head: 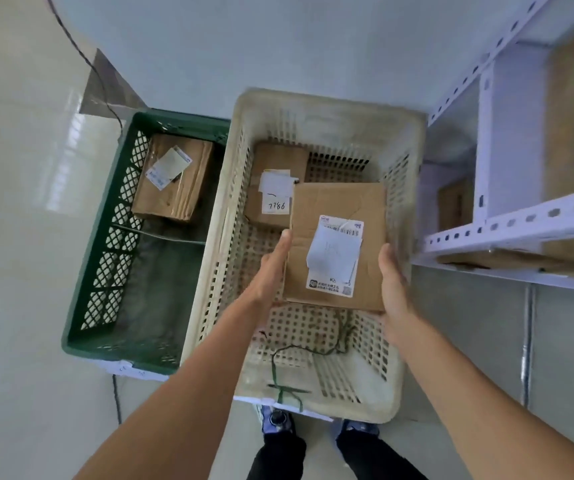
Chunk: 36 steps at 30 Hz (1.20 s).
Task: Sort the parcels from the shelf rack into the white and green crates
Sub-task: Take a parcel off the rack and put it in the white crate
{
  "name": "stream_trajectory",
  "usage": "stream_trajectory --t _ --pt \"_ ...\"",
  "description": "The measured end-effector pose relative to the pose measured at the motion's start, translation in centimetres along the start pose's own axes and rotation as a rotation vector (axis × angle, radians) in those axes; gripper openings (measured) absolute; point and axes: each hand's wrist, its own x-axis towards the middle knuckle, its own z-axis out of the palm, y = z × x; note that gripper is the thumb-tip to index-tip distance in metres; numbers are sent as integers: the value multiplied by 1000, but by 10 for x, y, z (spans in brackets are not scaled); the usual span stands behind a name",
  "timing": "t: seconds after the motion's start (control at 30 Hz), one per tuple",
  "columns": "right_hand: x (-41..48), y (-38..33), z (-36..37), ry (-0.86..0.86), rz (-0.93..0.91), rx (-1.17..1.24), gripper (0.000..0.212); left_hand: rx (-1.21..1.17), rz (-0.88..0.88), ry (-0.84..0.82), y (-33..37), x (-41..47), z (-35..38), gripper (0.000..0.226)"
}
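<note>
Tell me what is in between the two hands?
A flat cardboard parcel with a white label sits between the left hand and right hand, over the white crate. The head view shows it.

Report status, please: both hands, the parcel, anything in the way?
Left hand and right hand grip flat parcel by its sides, above white crate. Small parcel inside, far left. Only green cord on crate floor.

Held parcel (337, 244): label (335, 256) print too small to read; underside hidden.
Left hand (271, 268), right hand (394, 282): fingers out of sight beneath it.
Second parcel (271, 188) in white crate (313, 102): near corner covered.
Shelf rack (521, 223): cut by right edge; box (455, 206) inside blurred.
</note>
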Motion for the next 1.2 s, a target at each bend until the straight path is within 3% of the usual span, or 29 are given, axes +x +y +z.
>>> stream_trajectory --t 0.17,0.27,0.33,0.4,0.5,0.6,0.8,0.93,1.2 --pt "99 13 19 142 -7 24 77 5 65 -45 -5 112 -4 67" --pt "143 16 26 145 -18 93 65 54 107 -75 2 158 -4 51" --pt "165 15 31 140 -43 120 54 69 117 -84 4 182 -4 64" --pt "187 14 37 134 -48 123 57 82 93 -65 7 203 -2 86" --pt "219 14 43 131 -74 131 60 97 118 -32 11 227 2 98" --pt "246 15 46 137 -120 173 47 97 170 7 13 240 8 111" --pt "283 17 53 165 -91 310 20 108 180 25 3 246 1 86" --pt "291 24 54 163 -55 322 31 91 233 -5 -2 247 -10 71" --pt "232 -8 51 155 -9 231 56 83 258 0 17 190 -16 72"
